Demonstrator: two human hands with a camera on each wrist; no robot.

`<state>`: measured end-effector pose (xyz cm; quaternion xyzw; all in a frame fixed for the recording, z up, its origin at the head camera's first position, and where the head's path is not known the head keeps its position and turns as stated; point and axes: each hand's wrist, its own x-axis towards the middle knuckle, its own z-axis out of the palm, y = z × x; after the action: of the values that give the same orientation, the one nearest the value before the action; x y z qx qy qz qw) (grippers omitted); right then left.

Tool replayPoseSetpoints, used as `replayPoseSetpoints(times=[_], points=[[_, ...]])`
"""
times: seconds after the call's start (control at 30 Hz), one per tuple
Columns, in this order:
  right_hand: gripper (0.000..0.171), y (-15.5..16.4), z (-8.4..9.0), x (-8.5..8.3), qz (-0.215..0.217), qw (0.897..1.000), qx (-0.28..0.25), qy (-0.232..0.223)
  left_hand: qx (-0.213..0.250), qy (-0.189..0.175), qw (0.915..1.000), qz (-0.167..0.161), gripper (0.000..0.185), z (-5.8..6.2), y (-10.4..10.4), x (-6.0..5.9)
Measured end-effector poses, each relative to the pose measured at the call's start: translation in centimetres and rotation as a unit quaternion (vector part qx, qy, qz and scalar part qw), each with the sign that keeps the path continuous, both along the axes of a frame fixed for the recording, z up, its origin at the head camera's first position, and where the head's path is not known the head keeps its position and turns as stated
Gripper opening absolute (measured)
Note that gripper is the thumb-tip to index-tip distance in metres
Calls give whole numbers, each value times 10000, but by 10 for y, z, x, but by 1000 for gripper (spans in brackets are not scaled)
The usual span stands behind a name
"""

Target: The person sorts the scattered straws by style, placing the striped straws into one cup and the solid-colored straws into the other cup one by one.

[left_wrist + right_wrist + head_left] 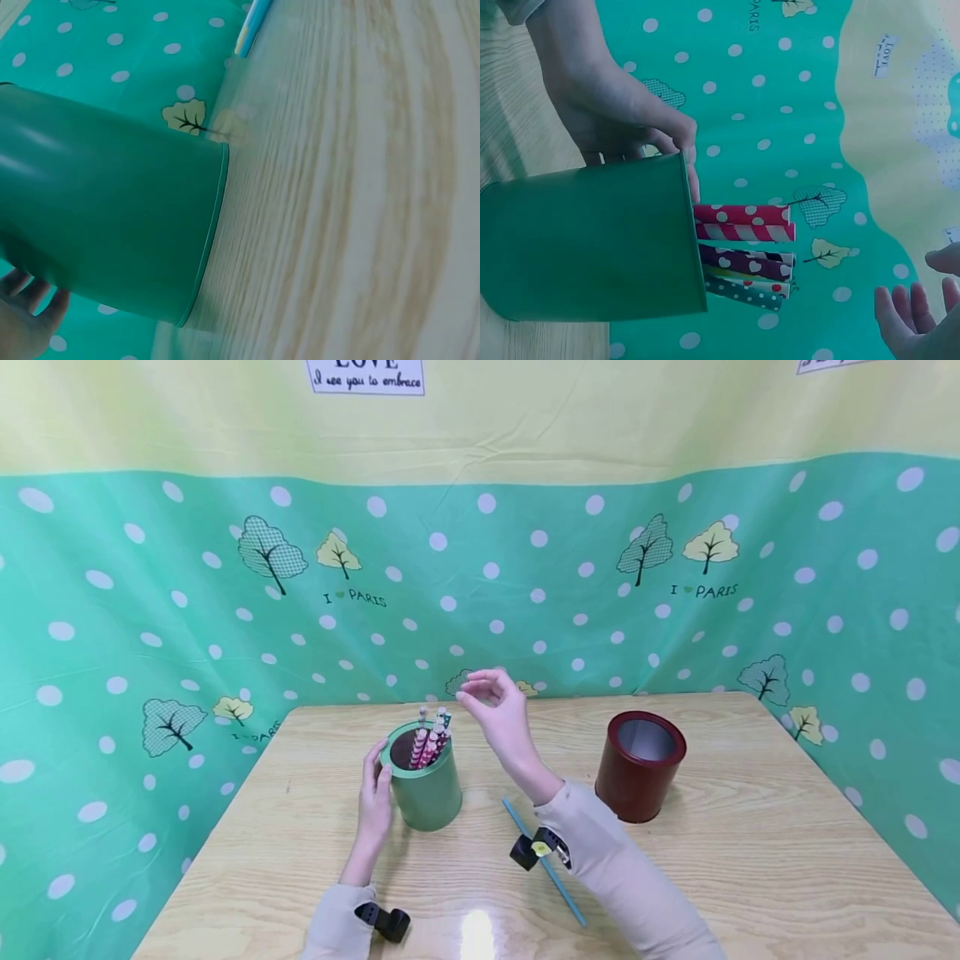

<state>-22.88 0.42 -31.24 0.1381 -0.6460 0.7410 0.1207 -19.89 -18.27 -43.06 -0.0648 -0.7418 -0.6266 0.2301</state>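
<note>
My left hand (375,797) holds the left side of a green canister (427,797), its fingers at the rim. The canister stands upright on the table. Several patterned paper straws (746,240) stick out of its mouth, some dotted, some striped, some with hearts. Up and to the right of them, my right hand (498,706) hovers with bent fingers and the thumb apart, holding nothing; the right wrist view catches only part of it at the lower right edge. Beneath my right forearm lies a blue straw (562,887) on the table, partly hidden by the wrist camera.
A dark red canister (637,781) stands upright on the right side of the wooden table (750,860), and no contents show in its mouth. A green and yellow printed cloth (487,568) hangs behind the table and along both sides.
</note>
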Motion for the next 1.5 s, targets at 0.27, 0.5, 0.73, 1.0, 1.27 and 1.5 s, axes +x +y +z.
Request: replayPoseSetpoints(times=[0.27,0.5,0.73,1.0,1.27,1.5], points=[[27,19,-11,7,31,9992,398,-75,20,-154,9998,98,42,-16,-7,-10],[24,41,-23,14,114,9965,831,-35,169,12,9975,688,37,-5,-3,-2],[22,68,-23,29,28,9885,1504,177,88,243,9948,981,33,33,9,24],[24,104,-43,30,-350,9714,2309,424,-368,1131,9886,919,30,53,24,43],[25,138,-48,36,-1064,9460,2921,913,-755,1853,9791,366,35,44,40,42],[22,163,-55,36,-1538,9318,3093,1115,-1089,2184,9692,-330,35,43,64,43]])
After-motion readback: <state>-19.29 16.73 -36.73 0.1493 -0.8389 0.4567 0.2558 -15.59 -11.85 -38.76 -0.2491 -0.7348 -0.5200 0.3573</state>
